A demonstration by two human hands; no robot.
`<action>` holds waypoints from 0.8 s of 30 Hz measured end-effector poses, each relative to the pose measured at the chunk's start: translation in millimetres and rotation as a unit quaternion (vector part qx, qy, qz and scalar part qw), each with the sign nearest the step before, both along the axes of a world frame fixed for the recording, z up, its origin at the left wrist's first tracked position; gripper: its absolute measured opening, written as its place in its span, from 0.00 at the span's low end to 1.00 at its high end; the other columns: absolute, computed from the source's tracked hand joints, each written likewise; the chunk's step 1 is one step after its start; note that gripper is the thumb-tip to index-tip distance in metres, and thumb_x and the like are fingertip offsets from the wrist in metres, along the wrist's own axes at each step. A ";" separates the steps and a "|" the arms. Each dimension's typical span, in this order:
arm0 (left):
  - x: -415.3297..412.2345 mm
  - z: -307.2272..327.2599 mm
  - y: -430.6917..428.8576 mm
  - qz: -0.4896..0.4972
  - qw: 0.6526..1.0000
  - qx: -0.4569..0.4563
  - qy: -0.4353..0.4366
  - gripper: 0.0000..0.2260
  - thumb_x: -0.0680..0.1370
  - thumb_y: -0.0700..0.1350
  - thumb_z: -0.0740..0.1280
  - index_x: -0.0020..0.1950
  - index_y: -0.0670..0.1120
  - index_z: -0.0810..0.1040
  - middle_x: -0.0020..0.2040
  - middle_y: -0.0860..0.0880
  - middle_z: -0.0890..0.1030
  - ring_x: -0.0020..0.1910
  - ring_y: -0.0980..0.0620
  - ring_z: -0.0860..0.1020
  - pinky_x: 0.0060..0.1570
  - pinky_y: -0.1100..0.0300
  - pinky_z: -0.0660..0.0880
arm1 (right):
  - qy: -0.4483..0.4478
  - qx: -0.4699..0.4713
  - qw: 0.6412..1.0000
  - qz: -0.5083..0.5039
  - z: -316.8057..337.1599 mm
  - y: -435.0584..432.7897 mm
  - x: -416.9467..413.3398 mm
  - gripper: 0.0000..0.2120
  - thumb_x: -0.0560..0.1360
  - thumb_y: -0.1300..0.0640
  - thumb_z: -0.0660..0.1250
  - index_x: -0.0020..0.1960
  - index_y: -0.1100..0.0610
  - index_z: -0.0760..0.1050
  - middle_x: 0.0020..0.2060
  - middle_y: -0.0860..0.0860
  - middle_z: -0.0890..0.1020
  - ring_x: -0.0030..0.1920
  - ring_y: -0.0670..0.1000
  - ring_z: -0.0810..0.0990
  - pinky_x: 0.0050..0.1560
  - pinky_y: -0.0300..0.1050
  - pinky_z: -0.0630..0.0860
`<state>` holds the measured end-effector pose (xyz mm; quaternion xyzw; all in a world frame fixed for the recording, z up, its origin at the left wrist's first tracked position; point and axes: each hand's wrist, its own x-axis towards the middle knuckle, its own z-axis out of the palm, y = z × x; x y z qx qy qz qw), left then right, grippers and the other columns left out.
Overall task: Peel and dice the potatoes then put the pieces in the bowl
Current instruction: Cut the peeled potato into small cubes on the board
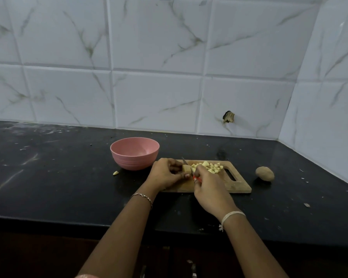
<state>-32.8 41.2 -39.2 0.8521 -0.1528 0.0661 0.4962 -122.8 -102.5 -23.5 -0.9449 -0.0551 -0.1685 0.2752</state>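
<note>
Both grips full: right hand curls round the knife, left hand pinches a peeled potato chunk at the left end of the board, blade against it. Diced pieces heaped mid-board. Right of the board, a whole potato on the table; left, one stray bit; behind its left corner, the pink bowl.
</note>
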 end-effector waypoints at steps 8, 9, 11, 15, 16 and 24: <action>3.2 -1.6 0.0 -0.012 1.000 -0.001 0.009 0.24 0.67 0.47 0.80 0.60 0.42 0.81 0.53 0.47 0.84 0.52 0.57 0.82 0.52 0.69 0.76 | 0.007 -0.030 1.000 -0.006 -4.0 -0.1 -15.6 0.07 0.79 0.61 0.60 0.50 0.49 0.68 0.40 0.46 0.74 0.42 0.47 0.75 0.39 0.44 0.73; 2.6 -1.2 0.5 -0.012 1.000 -0.002 0.008 0.24 0.67 0.47 0.80 0.60 0.42 0.81 0.53 0.47 0.84 0.52 0.57 0.82 0.51 0.71 0.76 | 0.011 -0.035 0.999 -0.009 -2.1 1.6 -13.9 0.07 0.79 0.62 0.61 0.51 0.50 0.69 0.40 0.46 0.74 0.43 0.48 0.75 0.40 0.44 0.72; 1.9 -1.7 0.9 -0.014 1.000 -0.007 0.007 0.23 0.66 0.46 0.81 0.59 0.41 0.81 0.52 0.46 0.85 0.51 0.57 0.82 0.46 0.75 0.75 | 0.022 -0.047 0.999 -0.015 1.5 6.5 -11.8 0.10 0.78 0.62 0.61 0.57 0.51 0.70 0.43 0.48 0.76 0.46 0.51 0.76 0.41 0.44 0.71; -0.7 -1.1 1.5 -0.007 1.000 -0.002 0.001 0.21 0.68 0.43 0.80 0.59 0.40 0.81 0.52 0.46 0.85 0.47 0.60 0.81 0.42 0.79 0.72 | 0.030 -0.087 0.995 -0.028 4.7 16.5 -11.7 0.19 0.78 0.63 0.61 0.67 0.51 0.67 0.49 0.50 0.77 0.51 0.53 0.78 0.45 0.45 0.73; -0.9 -1.1 1.7 -0.006 1.000 0.000 -0.001 0.21 0.68 0.43 0.79 0.59 0.40 0.81 0.52 0.47 0.84 0.47 0.60 0.80 0.41 0.79 0.71 | 0.029 -0.097 0.994 -0.030 5.3 18.6 -13.3 0.21 0.78 0.63 0.62 0.69 0.50 0.66 0.51 0.51 0.78 0.52 0.53 0.78 0.46 0.46 0.74; -4.2 -0.9 2.0 -0.006 1.000 -0.004 -0.018 0.21 0.68 0.45 0.79 0.59 0.47 0.80 0.51 0.49 0.85 0.48 0.60 0.81 0.43 0.79 0.71 | 0.041 -0.110 0.991 -0.063 -0.1 16.8 -38.9 0.21 0.79 0.61 0.61 0.69 0.49 0.61 0.50 0.50 0.77 0.50 0.50 0.77 0.45 0.45 0.74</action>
